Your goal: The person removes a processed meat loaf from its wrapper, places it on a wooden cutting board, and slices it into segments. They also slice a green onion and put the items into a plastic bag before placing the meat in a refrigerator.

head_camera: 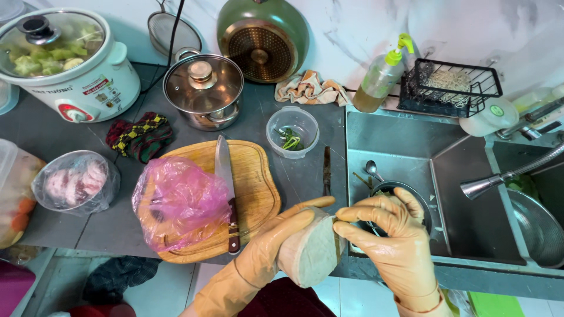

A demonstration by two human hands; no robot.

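Note:
Both my hands wear tan rubber gloves. My left hand (276, 243) grips a thick, pale, round chunk of root vegetable (308, 252) with a flat cut face, held over the counter's front edge. My right hand (390, 235) pinches the chunk's right rim with thumb and fingers. Just behind my right hand, a dark bowl (420, 202) sits in the steel sink (393, 144). To the left lies a wooden cutting board (255, 182) with a kitchen knife (226, 182) and a pink plastic bag (176, 202) on it.
On the grey counter stand a rice cooker (70, 64), a lidded steel pot (202, 88), a small plastic tub of greens (292, 132) and a bagged bowl of meat (76, 182). A peeler (326, 170) lies by the sink edge. A soap bottle (382, 73), wire rack (449, 88) and faucet (499, 179) surround the sink.

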